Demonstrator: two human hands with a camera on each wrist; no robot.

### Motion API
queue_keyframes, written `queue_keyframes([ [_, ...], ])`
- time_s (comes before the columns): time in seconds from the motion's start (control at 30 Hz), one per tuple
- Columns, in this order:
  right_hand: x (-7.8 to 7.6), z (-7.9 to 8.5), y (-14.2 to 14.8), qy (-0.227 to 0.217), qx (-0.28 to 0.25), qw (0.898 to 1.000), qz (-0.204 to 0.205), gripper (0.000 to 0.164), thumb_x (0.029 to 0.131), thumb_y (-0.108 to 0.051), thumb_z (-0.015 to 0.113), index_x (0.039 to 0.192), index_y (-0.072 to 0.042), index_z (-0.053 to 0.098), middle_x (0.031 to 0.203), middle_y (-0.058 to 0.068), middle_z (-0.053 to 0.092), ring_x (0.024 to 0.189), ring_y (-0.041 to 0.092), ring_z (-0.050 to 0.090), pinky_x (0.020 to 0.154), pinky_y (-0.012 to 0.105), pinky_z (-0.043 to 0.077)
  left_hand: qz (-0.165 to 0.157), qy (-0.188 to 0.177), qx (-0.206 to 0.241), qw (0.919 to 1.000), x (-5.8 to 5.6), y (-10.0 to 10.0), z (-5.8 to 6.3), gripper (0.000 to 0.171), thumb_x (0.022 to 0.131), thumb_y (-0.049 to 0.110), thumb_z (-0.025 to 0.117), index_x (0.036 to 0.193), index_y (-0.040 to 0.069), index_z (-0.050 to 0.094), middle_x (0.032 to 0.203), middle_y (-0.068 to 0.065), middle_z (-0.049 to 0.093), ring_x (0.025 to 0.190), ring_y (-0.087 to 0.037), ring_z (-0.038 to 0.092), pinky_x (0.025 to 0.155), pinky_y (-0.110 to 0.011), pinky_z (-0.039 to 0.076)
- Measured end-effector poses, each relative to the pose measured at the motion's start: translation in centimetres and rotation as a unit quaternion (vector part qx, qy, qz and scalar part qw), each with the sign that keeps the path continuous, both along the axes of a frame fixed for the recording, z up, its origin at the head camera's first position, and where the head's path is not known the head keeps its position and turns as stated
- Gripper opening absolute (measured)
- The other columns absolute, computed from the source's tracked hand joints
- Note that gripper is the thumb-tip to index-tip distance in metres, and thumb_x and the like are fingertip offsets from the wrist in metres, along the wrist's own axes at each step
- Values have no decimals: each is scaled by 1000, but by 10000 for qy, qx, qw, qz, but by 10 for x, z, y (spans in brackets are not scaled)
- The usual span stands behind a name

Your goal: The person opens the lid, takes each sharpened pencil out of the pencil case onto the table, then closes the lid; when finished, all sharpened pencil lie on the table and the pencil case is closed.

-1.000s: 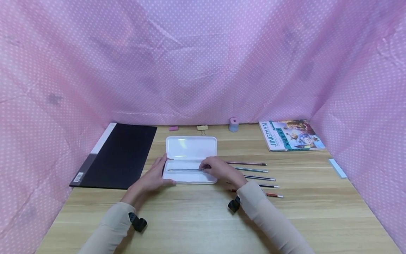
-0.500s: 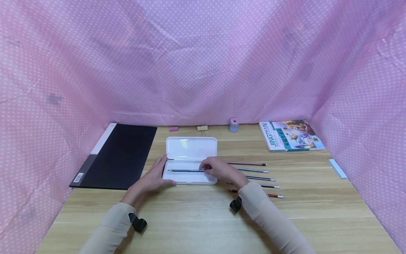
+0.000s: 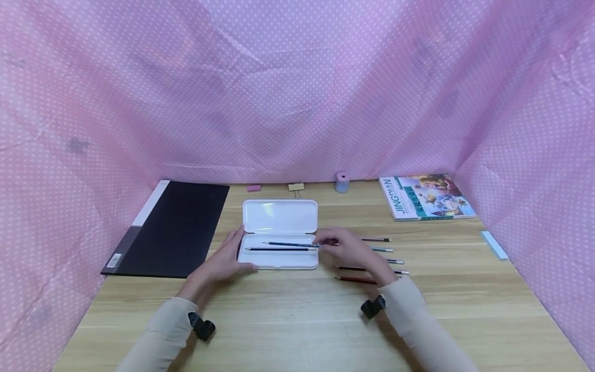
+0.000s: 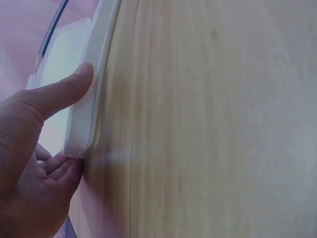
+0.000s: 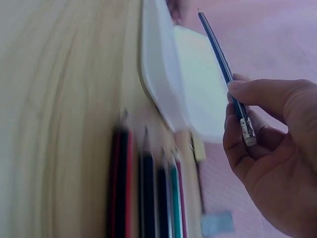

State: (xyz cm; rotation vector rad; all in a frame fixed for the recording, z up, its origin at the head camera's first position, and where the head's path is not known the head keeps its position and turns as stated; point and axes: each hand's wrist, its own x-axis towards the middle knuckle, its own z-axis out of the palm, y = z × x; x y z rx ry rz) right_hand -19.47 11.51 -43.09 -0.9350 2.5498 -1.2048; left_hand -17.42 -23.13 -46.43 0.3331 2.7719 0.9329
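A white pencil case lies with its lid tipped back. My left hand holds its left end; in the left wrist view the thumb lies along the front wall and the other fingers bend at the corner. One dark pencil rests lengthwise inside. Above it, my right hand pinches a dark blue pencil near its eraser end, between thumb and fingers, its tip pointing left over the case. Several other pencils lie on the table beneath and beside the right hand.
A black folder is at the left. Along the back stand a pink eraser, a binder clip and a small pink-and-blue cylinder. A book and a pale blue strip lie at the right. Pink cloth surrounds the table.
My right hand has shifted right. The pencil under its fingers now lies released in the case, and another pencil shows in that hand, slightly raised. My left hand has stayed put.
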Motion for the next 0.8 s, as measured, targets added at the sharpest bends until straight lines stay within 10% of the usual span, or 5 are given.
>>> queue_keyframes([
  [0.8,102,-27,144,498,-41,9956,-789,17,83,-12,67,97,-21,71,94,-7,66,86,8,60,73,22,48,-3,10,39,10000,0,1,1,120,65,53,77,149,20,-2,144,-10,21,127,-26,26,105,-52,21],
])
